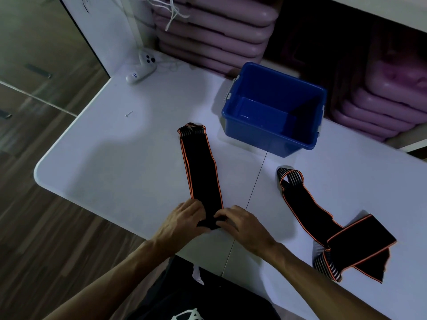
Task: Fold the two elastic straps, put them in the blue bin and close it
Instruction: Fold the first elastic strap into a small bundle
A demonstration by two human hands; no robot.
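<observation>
A black elastic strap with orange edges (200, 167) lies stretched out on the white table (129, 158), its far end near the blue bin (272, 135). My left hand (182, 221) and my right hand (240, 224) both pinch its near end, which is doubled over between the fingers. The second strap (323, 218) lies loose and twisted to the right, with a striped loop at its far end. The bin stands open and empty behind the straps. No lid is in view.
A white game controller (142, 68) rests at the table's far left corner, and a small screw (128, 114) lies on the tabletop. Stacks of purple plastic lids or trays (215, 31) stand behind the table. The table's left edge drops to a wooden floor.
</observation>
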